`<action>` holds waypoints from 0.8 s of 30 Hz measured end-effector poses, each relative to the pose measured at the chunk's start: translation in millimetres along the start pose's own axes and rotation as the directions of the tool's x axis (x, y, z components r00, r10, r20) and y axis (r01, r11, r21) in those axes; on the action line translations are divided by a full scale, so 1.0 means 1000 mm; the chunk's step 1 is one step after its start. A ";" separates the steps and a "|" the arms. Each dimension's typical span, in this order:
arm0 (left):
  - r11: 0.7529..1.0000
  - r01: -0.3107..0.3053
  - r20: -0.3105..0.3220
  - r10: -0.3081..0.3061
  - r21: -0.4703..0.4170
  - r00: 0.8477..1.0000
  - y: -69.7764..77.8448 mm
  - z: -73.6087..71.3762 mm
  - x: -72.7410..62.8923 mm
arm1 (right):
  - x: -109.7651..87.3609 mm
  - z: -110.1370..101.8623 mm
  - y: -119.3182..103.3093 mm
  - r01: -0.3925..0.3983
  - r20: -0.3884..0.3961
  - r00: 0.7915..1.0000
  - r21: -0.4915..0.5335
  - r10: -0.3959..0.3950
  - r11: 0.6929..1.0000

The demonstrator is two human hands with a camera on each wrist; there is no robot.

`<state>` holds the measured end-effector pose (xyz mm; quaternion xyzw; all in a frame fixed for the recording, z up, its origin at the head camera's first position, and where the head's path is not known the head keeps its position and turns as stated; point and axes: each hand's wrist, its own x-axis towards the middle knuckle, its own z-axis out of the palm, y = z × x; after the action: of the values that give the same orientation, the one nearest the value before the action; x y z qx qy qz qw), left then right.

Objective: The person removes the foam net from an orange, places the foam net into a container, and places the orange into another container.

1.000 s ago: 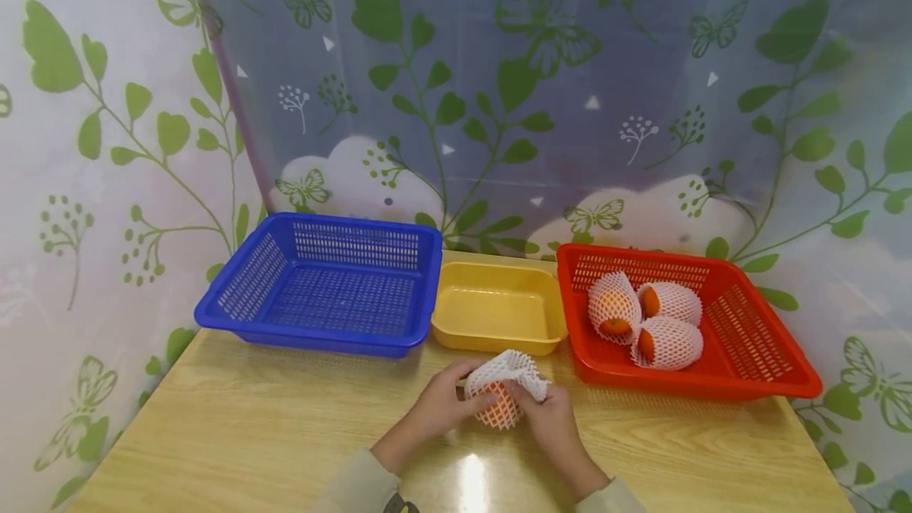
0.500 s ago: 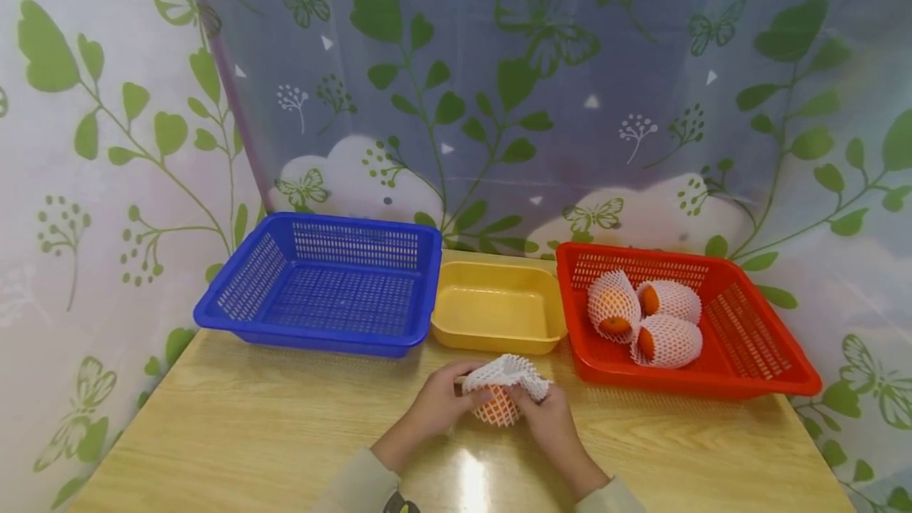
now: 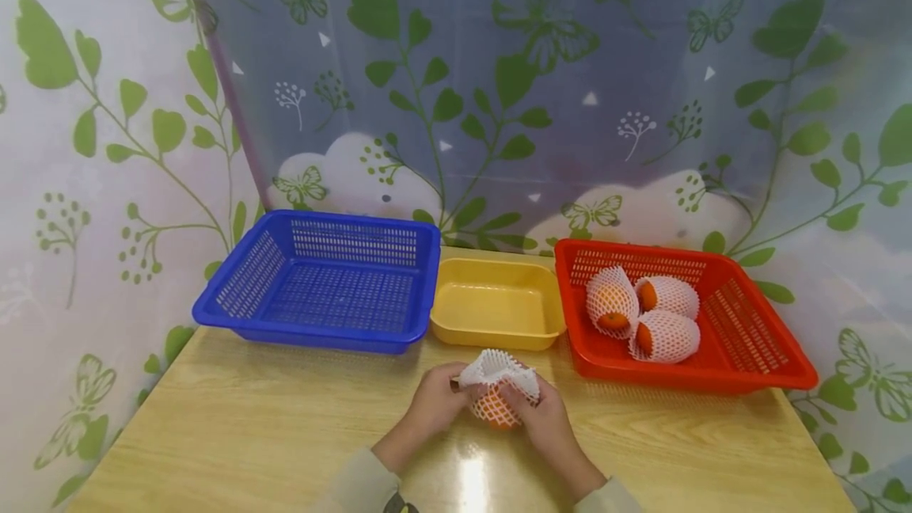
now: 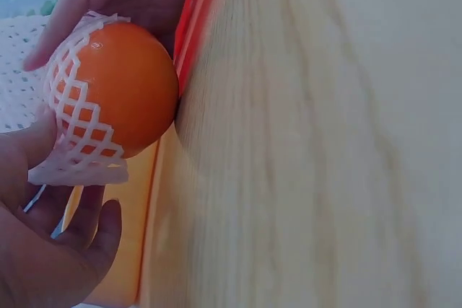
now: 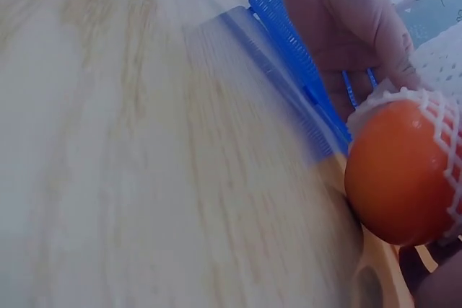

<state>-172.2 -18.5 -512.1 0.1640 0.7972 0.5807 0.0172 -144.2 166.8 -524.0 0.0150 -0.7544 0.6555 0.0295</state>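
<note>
An orange (image 4: 133, 91) sits partly inside a white foam net (image 3: 496, 370), held between both hands above the table's front. Its smooth lower side is bare, while the loose mesh bunches over the top. The left hand (image 3: 435, 400) grips the net's left side, its thumb pressing the mesh in the left wrist view. From the other side the right hand (image 3: 545, 416) pinches the net, thumb at the front. In the right wrist view the bare skin of the fruit faces the table, and most of the right hand is out of frame.
A blue basket (image 3: 313, 336) stands back left and a yellow tray (image 3: 499, 336) just beyond the hands. On the right, a red basket (image 3: 684, 377) contains several netted oranges (image 3: 613, 303). All stand on a wooden table (image 3: 249, 426) before a patterned curtain (image 3: 456, 62).
The net has slid upward, baring the orange's underside. The right hand has shifted slightly inward, and the mesh's top now flares upright between the hands.
</note>
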 end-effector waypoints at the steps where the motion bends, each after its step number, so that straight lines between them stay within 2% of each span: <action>1: 1.000 -0.001 0.005 0.001 -0.005 1.000 0.000 0.000 0.000 | -0.001 0.000 0.000 -0.018 0.002 1.000 -0.006 0.018 1.000; 5: 1.000 0.013 0.041 -0.013 -0.008 0.999 -0.001 -0.001 0.001 | -0.002 -0.001 -0.001 -0.062 0.024 0.998 -0.022 0.063 0.998; 11: 0.999 0.052 0.081 -0.051 -0.002 0.995 -0.003 -0.004 0.004 | 0.002 -0.002 -0.001 -0.051 0.058 0.997 -0.023 0.053 0.998; 18: 0.997 0.076 0.112 -0.071 -0.034 0.991 -0.001 -0.006 0.002 | 0.004 -0.002 -0.002 -0.069 0.044 0.997 -0.026 0.070 0.997; 24: 0.999 0.033 0.127 -0.029 -0.028 0.992 0.006 -0.003 0.000 | 0.007 -0.005 -0.001 -0.045 0.042 0.998 0.006 0.044 0.999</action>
<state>-171.6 -19.2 -506.0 0.1876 0.7881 0.5809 0.0790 -150.8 171.5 -521.6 0.0121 -0.7528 0.6581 -0.0010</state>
